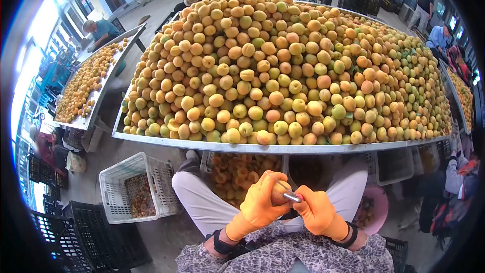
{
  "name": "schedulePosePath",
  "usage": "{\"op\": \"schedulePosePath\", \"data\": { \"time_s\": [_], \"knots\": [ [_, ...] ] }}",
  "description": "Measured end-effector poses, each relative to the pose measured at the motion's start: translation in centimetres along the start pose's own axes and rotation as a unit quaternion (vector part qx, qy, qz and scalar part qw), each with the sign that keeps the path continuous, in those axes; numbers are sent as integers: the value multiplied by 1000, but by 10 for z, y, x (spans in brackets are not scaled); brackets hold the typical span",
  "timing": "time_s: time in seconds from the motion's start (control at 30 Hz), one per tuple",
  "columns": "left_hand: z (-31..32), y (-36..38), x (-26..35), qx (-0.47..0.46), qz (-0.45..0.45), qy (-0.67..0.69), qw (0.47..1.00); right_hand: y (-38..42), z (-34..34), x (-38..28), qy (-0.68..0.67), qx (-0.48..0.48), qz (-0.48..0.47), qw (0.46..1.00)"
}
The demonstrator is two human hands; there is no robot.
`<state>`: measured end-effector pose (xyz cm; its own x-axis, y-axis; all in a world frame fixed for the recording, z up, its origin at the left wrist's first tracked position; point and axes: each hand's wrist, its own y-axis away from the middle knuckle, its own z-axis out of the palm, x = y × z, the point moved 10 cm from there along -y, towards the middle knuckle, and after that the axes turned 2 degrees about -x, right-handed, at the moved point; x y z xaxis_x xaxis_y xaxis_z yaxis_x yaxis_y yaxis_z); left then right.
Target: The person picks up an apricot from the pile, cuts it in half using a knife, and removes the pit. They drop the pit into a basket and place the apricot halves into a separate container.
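Note:
My left hand (260,206), in an orange glove, is closed around a single apricot (278,193) above my lap. My right hand (321,215), gloved the same way, grips a short metal tool (292,197) with a bit of red showing at its grip. The tool's shiny shaft lies against the apricot's right side; its exact kind is hidden by my fingers. Just beyond my hands, a crate of split apricots (242,172) sits between my knees, under the table edge.
A large metal-rimmed table (283,148) bears a high heap of apricots (283,76). On the floor to the left stand a white crate (108,184) with scraps and black crates (103,232). A pink basin (379,205) is at right. Several people work around other tables.

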<state>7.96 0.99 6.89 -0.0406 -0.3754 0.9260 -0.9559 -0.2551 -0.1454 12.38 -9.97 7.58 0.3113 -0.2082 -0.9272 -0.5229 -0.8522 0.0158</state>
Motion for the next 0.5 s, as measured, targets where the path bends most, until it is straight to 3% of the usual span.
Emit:
{"op": "schedulePosePath", "data": {
  "time_s": [0.3, 0.43, 0.5],
  "knots": [
    [12, 0, -15, -4, -30, -76, 997, -3, 6, 27, 31, 83, -33, 995],
    [19, -5, -41, -2, -48, -118, 992, -11, 10, 58, 76, 77, 41, 993],
    [33, -5, -66, -91, -107, -174, 975, -15, 12, 84, 17, 7, 130, 991]
  ]
}}
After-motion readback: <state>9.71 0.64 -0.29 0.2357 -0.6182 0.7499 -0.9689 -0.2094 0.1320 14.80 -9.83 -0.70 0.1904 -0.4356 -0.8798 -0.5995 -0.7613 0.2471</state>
